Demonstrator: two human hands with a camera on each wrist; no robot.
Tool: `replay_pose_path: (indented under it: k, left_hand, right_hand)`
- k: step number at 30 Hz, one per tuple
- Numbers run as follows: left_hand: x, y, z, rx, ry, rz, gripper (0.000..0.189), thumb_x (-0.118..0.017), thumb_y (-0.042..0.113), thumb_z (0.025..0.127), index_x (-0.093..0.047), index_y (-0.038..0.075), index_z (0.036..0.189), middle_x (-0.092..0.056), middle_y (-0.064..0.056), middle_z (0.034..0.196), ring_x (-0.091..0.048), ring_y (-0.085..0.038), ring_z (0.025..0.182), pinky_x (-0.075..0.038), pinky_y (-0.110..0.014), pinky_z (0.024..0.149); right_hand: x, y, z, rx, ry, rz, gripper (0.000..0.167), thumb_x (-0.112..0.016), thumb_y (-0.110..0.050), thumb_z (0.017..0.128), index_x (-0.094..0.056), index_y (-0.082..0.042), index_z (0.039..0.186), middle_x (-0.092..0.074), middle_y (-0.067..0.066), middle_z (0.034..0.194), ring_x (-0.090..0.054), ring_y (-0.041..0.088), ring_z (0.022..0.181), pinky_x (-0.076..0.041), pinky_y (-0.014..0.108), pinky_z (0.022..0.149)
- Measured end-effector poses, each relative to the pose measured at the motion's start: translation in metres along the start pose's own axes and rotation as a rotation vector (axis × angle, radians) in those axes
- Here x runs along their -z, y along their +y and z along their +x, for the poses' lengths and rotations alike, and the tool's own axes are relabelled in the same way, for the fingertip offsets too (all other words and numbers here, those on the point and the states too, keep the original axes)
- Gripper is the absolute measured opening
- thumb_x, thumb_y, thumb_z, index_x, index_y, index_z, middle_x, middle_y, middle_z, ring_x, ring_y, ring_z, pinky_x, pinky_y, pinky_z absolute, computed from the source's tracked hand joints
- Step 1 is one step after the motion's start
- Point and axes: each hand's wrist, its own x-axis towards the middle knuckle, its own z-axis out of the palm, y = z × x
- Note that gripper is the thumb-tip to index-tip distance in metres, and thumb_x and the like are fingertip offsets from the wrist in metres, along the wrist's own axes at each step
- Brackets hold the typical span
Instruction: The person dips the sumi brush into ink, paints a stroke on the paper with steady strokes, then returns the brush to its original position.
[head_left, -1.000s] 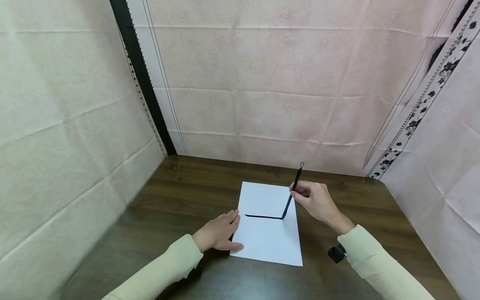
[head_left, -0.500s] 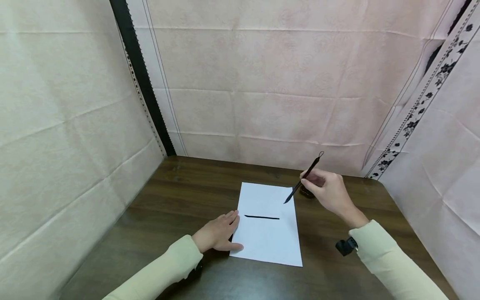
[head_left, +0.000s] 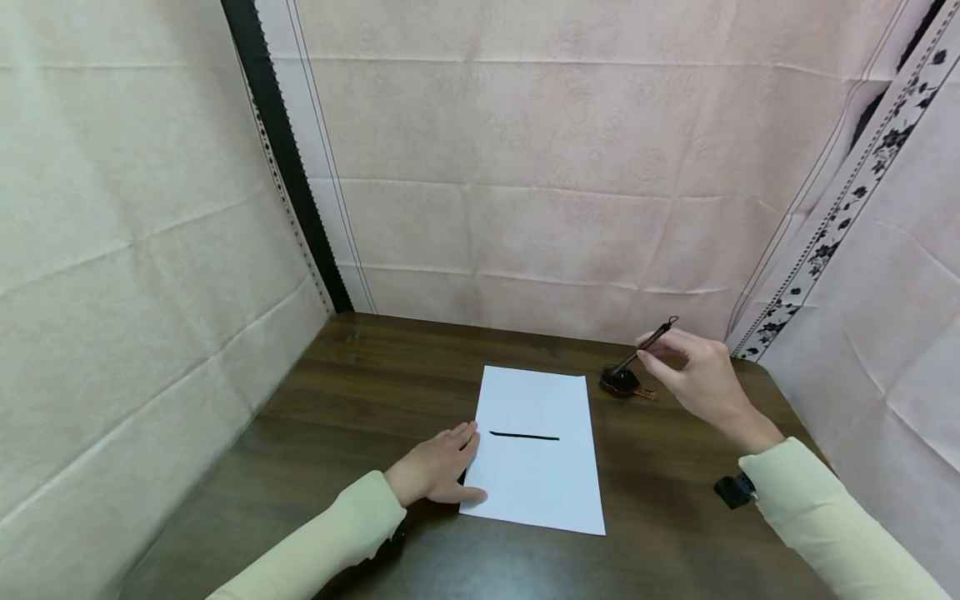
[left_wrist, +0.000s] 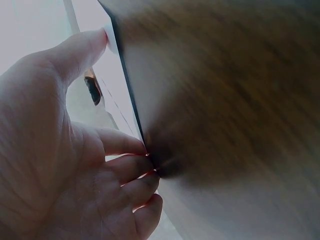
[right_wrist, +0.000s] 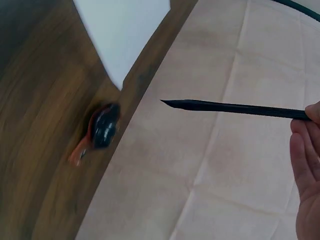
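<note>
A white sheet of paper (head_left: 536,487) lies on the table and bears one black horizontal stroke (head_left: 525,435). My left hand (head_left: 437,467) rests with fingers extended on the sheet's left edge, thumb near its lower corner. Beyond the sheet's upper right corner, my right hand (head_left: 697,375) pinches a dark writing brush (head_left: 654,336) by its shaft. The brush slants down left toward a small black ink dish (head_left: 618,383) with a brownish end. In the right wrist view the pointed bristles (right_wrist: 185,104) show apart from the dish (right_wrist: 105,127).
The brown wooden table (head_left: 330,433) reaches back to a pale cloth backdrop (head_left: 510,208). Cloth panels also stand on the left and right sides. A small black device (head_left: 735,490) sits at the right wrist.
The right hand lifts the brush off the sheet and carries it right, to over the ink dish. The black stroke stays on the paper. The left hand has not moved.
</note>
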Motion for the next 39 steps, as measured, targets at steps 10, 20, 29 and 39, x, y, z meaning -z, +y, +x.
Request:
replay_pose_path:
  k: [10, 20, 29, 39]
  left_hand:
    - [0.000, -0.001, 0.000, 0.007, -0.004, -0.003, 0.096, -0.068, 0.064, 0.094, -0.039, 0.003, 0.162, -0.033, -0.015, 0.173, -0.032, -0.029, 0.162, -0.032, -0.044, 0.131]
    - [0.001, -0.001, -0.001, 0.011, -0.008, -0.002, 0.096, -0.068, 0.064, 0.094, -0.039, 0.003, 0.162, -0.032, -0.014, 0.174, -0.032, -0.029, 0.162, -0.032, -0.044, 0.131]
    - [0.002, 0.000, -0.002, 0.017, -0.005, 0.000, 0.096, -0.068, 0.064, 0.094, -0.039, 0.003, 0.162, -0.033, -0.014, 0.173, -0.034, -0.029, 0.161, -0.032, -0.044, 0.131]
    - [0.000, 0.000, -0.002, 0.006, 0.002, -0.010, 0.096, -0.069, 0.064, 0.094, -0.039, 0.003, 0.162, -0.034, -0.014, 0.173, -0.033, -0.029, 0.161, -0.033, -0.045, 0.130]
  right_hand:
    - [0.009, 0.020, -0.012, 0.298, -0.076, -0.102, 0.009, -0.077, -0.009, 0.097, -0.077, -0.007, 0.105, -0.078, 0.006, 0.100, -0.075, 0.022, 0.085, -0.051, 0.003, 0.088]
    - [-0.008, 0.046, -0.031, 0.623, -0.155, -0.186, 0.052, -0.037, -0.031, 0.116, -0.077, -0.001, 0.104, -0.076, 0.007, 0.100, -0.072, 0.020, 0.090, -0.059, 0.031, 0.075]
    - [-0.022, 0.065, -0.055, 0.763, -0.213, -0.355, 0.062, -0.014, -0.010, 0.116, -0.075, 0.003, 0.108, -0.077, 0.010, 0.102, -0.073, 0.023, 0.093, -0.064, 0.040, 0.075]
    - [-0.036, 0.086, -0.079, 0.791, -0.250, -0.462, 0.055, -0.021, 0.000, 0.114, -0.076, 0.001, 0.109, -0.076, 0.012, 0.105, -0.073, 0.025, 0.094, -0.063, 0.038, 0.076]
